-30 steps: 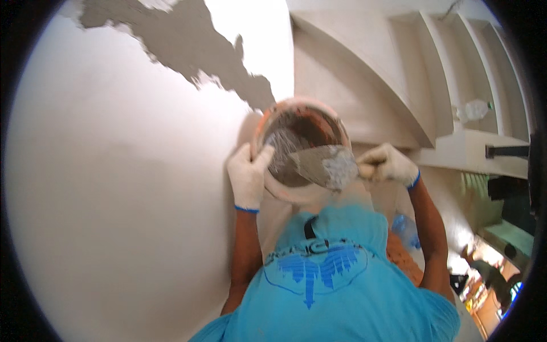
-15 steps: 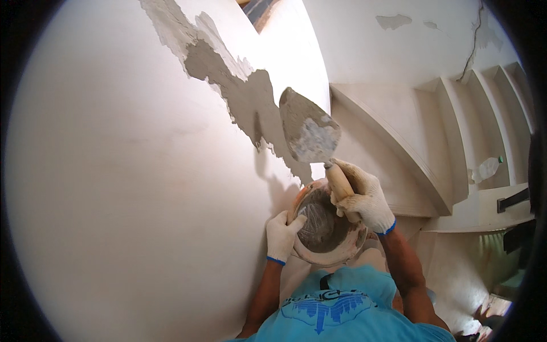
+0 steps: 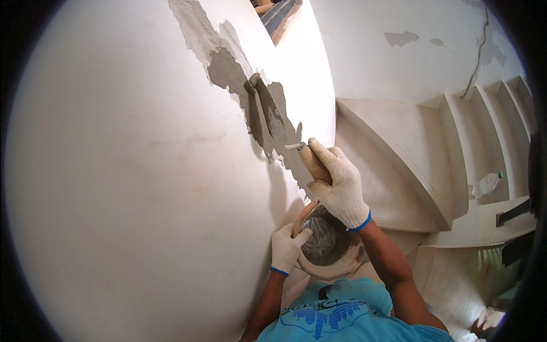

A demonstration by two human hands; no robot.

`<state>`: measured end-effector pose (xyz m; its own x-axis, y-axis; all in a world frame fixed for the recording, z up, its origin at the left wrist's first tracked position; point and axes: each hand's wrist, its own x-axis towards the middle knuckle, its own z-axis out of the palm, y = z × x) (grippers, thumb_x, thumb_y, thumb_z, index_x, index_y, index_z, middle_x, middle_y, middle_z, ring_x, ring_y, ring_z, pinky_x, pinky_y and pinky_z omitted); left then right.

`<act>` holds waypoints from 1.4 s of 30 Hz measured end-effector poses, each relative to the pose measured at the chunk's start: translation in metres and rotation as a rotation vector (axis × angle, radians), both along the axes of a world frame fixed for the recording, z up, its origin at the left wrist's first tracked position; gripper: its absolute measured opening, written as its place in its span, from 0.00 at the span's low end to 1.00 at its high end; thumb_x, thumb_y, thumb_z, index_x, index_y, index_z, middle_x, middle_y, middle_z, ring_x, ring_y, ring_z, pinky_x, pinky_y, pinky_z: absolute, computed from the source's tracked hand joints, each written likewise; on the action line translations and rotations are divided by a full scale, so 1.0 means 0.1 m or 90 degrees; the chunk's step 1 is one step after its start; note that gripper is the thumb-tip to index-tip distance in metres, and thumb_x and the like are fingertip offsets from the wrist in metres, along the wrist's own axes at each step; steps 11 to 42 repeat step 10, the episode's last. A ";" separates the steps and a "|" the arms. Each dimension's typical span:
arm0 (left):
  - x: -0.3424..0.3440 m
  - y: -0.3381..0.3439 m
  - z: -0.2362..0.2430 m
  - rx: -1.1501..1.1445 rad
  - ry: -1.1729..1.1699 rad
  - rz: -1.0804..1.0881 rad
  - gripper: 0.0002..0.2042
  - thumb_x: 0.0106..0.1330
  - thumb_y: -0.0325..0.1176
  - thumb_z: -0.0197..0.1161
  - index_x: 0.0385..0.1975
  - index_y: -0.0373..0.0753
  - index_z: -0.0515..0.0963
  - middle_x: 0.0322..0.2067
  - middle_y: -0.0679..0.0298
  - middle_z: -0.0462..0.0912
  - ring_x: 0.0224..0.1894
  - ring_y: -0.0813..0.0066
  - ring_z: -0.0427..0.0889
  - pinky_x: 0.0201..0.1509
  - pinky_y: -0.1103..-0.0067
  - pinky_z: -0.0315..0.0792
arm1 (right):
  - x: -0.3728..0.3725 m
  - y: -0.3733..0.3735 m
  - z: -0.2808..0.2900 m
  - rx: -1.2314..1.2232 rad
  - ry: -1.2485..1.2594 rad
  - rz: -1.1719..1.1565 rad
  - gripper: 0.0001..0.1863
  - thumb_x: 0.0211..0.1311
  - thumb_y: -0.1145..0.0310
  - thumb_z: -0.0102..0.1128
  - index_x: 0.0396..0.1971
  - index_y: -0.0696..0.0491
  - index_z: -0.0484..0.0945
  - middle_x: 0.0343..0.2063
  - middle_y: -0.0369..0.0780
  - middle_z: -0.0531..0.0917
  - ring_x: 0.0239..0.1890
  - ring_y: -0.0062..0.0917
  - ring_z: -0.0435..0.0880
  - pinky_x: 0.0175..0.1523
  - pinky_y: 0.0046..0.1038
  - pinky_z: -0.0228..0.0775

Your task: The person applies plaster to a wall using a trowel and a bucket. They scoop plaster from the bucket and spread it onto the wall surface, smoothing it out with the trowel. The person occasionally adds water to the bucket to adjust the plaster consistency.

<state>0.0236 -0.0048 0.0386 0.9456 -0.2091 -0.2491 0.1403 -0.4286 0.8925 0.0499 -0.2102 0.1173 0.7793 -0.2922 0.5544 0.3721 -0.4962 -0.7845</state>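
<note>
My right hand (image 3: pixel 337 179), in a white knit glove with a blue cuff, is closed round the wooden handle of a trowel (image 3: pixel 274 117). The trowel's blade lies tilted against a band of wet grey mortar (image 3: pixel 228 71) on the white wall (image 3: pixel 142 171). A dab of mortar shows at the blade's tip. Lower down, my gloved left hand (image 3: pixel 288 246) grips the rim of a round mortar-smeared bowl (image 3: pixel 330 273), thumb over the edge. Grey mortar (image 3: pixel 319 236) covers the bowl's bottom. My right hand hides part of the bowl's far rim.
Pale stairs (image 3: pixel 393 165) curve up on the right, with a clear plastic bottle (image 3: pixel 488 185) on a step. The back wall has a crack (image 3: pixel 477 57) and grey patches. A dark rail piece (image 3: pixel 513 212) juts in at the right, and the wall has an opening (image 3: pixel 279 20) at the top.
My right hand has moved up and left from over the bowl, bringing the trowel blade from a raised, face-on position onto the mortar band. My left hand still holds the bowl.
</note>
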 end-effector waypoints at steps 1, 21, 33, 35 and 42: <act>-0.01 -0.01 0.04 -0.009 0.002 0.002 0.13 0.66 0.36 0.74 0.32 0.30 0.84 0.24 0.70 0.78 0.29 0.82 0.72 0.33 0.76 0.70 | 0.02 0.02 -0.01 -0.005 -0.004 -0.004 0.43 0.47 0.78 0.74 0.70 0.51 0.75 0.48 0.46 0.83 0.47 0.41 0.88 0.51 0.36 0.81; 0.03 0.05 -0.02 0.033 0.054 -0.027 0.16 0.67 0.35 0.74 0.46 0.27 0.86 0.33 0.62 0.88 0.34 0.78 0.83 0.42 0.76 0.78 | 0.10 0.15 0.04 -0.119 0.021 -0.087 0.42 0.51 0.77 0.73 0.71 0.48 0.73 0.48 0.45 0.84 0.48 0.41 0.88 0.48 0.37 0.82; 0.03 0.05 -0.02 0.033 0.054 -0.027 0.16 0.67 0.35 0.74 0.46 0.27 0.86 0.33 0.62 0.88 0.34 0.78 0.83 0.42 0.76 0.78 | 0.10 0.15 0.04 -0.119 0.021 -0.087 0.42 0.51 0.77 0.73 0.71 0.48 0.73 0.48 0.45 0.84 0.48 0.41 0.88 0.48 0.37 0.82; 0.03 0.05 -0.02 0.033 0.054 -0.027 0.16 0.67 0.35 0.74 0.46 0.27 0.86 0.33 0.62 0.88 0.34 0.78 0.83 0.42 0.76 0.78 | 0.10 0.15 0.04 -0.119 0.021 -0.087 0.42 0.51 0.77 0.73 0.71 0.48 0.73 0.48 0.45 0.84 0.48 0.41 0.88 0.48 0.37 0.82; 0.03 0.05 -0.02 0.033 0.054 -0.027 0.16 0.67 0.35 0.74 0.46 0.27 0.86 0.33 0.62 0.88 0.34 0.78 0.83 0.42 0.76 0.78 | 0.10 0.15 0.04 -0.119 0.021 -0.087 0.42 0.51 0.77 0.73 0.71 0.48 0.73 0.48 0.45 0.84 0.48 0.41 0.88 0.48 0.37 0.82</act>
